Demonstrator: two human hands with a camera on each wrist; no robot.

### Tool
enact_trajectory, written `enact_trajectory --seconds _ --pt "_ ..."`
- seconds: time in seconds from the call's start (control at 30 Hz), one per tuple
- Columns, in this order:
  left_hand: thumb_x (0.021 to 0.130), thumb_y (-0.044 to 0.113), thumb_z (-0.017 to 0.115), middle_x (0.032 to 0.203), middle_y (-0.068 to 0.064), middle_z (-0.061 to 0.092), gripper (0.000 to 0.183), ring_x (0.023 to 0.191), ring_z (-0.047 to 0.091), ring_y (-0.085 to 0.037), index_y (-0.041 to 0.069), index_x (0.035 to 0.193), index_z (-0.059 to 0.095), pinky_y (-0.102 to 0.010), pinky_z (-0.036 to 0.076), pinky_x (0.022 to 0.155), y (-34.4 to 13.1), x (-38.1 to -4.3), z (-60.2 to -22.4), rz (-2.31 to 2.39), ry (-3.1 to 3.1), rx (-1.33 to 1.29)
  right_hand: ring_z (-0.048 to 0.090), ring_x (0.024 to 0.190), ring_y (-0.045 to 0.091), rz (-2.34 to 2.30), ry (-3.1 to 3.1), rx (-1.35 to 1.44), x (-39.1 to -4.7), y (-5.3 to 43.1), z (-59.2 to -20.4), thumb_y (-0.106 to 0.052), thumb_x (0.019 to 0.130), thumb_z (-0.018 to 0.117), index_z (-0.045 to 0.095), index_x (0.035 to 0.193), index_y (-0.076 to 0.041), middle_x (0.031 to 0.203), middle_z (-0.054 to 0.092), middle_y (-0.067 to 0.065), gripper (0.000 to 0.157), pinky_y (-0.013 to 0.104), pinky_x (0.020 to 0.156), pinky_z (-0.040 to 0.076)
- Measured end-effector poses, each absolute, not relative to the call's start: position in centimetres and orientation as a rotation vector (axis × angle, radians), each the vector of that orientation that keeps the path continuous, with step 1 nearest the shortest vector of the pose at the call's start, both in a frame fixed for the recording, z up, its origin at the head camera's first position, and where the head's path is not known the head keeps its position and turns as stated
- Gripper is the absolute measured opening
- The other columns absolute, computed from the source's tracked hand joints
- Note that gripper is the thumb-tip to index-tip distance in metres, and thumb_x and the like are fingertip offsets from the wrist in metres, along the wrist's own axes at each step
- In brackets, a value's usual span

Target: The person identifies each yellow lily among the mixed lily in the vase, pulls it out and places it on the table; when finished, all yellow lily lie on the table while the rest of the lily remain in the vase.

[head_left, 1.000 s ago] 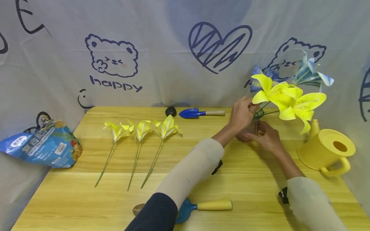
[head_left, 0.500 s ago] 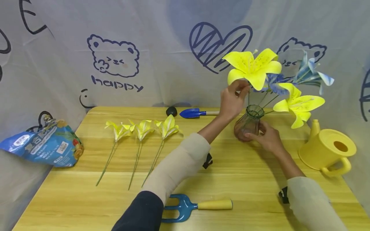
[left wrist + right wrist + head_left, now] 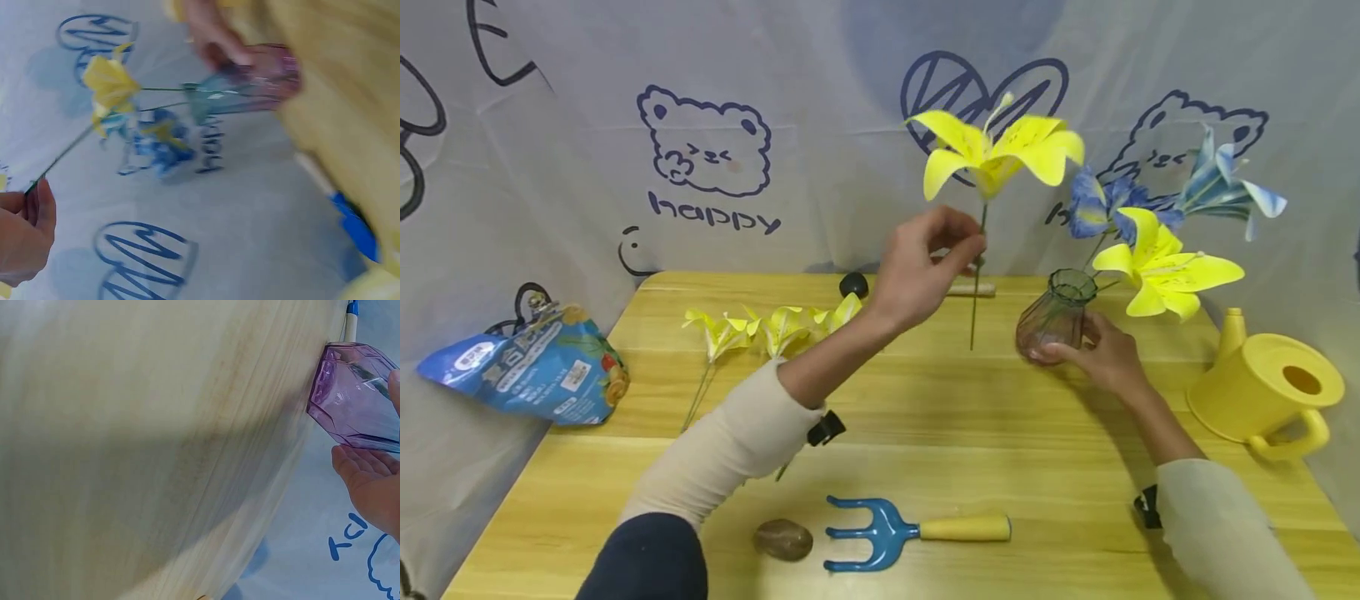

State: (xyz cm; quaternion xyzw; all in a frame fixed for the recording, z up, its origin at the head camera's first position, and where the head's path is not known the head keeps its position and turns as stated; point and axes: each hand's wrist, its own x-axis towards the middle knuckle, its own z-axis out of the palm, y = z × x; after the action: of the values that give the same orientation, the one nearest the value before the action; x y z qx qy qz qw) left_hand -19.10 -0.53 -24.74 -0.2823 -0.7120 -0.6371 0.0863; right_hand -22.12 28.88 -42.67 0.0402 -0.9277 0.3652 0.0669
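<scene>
My left hand (image 3: 917, 267) pinches the thin green stem of a yellow artificial lily (image 3: 992, 158) between thumb and fingers. The lily stands upright in the air left of the vase, its stem end over the table. My right hand (image 3: 1108, 358) grips the lower right side of a faceted glass vase (image 3: 1048, 321), pinkish-purple below and greenish at the rim, thumb in front. Another yellow lily (image 3: 1168, 267), a dark blue flower (image 3: 1090, 204) and a pale blue lily (image 3: 1221, 183) lean right from the vase. In the right wrist view, fingers (image 3: 369, 469) lie along the vase's side.
Several yellow lilies (image 3: 718, 333) lie at left, partly behind my left arm. A yellow watering can (image 3: 1262, 383) stands at right. Nearer are a blue hand fork (image 3: 880, 533) and a brown stone (image 3: 784, 540). A black stone (image 3: 853, 285), blue trowel (image 3: 357, 234) and blue bag (image 3: 538, 375) lie farther off.
My left hand has drawn one yellow lily up out of the vase and carried it left. The right hand has kept its grip on the vase in the same place.
</scene>
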Motion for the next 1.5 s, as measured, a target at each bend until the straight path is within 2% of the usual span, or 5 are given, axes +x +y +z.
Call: enact_trajectory --seconds 0.4,0.73,1.0,1.23,1.5 --pt "0.086 0.004 0.055 0.074 -0.013 0.06 0.008 0.065 0.061 -0.024 -0.003 0.085 0.059 -0.027 0.052 0.056 -7.3 -20.6 -35.9 -1.694 -2.853 -0.697 0.047 0.107 0.041 1.14 -2.815 0.136 -22.3 29.4 -42.9 -0.04 0.073 0.069 0.039 0.124 0.002 0.119 0.049 0.027 0.073 0.049 0.085 0.04" --pt "0.082 0.0 0.056 0.063 -0.015 0.063 0.014 0.058 0.063 -0.026 -0.007 0.074 0.065 -0.024 0.05 0.051 -8.9 -22.2 -40.7 -1.348 -3.197 -0.569 0.047 0.108 0.039 1.151 -2.798 0.151 -22.3 29.1 -43.5 -0.038 0.074 0.069 0.04 0.124 0.001 0.119 0.049 0.026 0.07 0.049 0.085 0.04" --pt "0.08 -0.001 0.054 0.063 -0.019 0.063 0.015 0.057 0.063 -0.028 -0.008 0.072 0.065 -0.025 0.05 0.053 -8.6 -22.5 -40.9 -1.356 -3.189 -0.57 0.047 0.107 0.041 1.134 -2.783 0.202 -22.1 28.9 -43.2 -0.036 0.075 0.069 0.038 0.124 0.002 0.117 0.049 0.027 0.069 0.05 0.083 0.041" --pt "0.08 0.005 0.056 0.053 -0.006 0.06 0.02 0.044 0.054 -0.011 -0.001 0.063 0.066 -0.023 0.046 0.053 -8.9 -22.1 -38.9 -1.071 -3.075 -0.77 0.048 0.107 0.039 1.11 -2.797 0.179 -22.2 28.8 -43.2 -0.038 0.073 0.069 0.039 0.125 0.0 0.118 0.049 0.025 0.071 0.048 0.084 0.041" --pt "0.082 0.017 0.063 0.08 -0.001 0.064 0.013 0.071 0.058 -0.009 0.006 0.089 0.065 -0.019 0.046 0.064 -4.6 -22.0 -34.4 -1.247 -2.829 -0.932 0.047 0.107 0.04 1.109 -2.802 0.194 -22.3 28.9 -43.0 -0.037 0.074 0.069 0.038 0.126 0.0 0.119 0.048 0.025 0.07 0.05 0.084 0.04"
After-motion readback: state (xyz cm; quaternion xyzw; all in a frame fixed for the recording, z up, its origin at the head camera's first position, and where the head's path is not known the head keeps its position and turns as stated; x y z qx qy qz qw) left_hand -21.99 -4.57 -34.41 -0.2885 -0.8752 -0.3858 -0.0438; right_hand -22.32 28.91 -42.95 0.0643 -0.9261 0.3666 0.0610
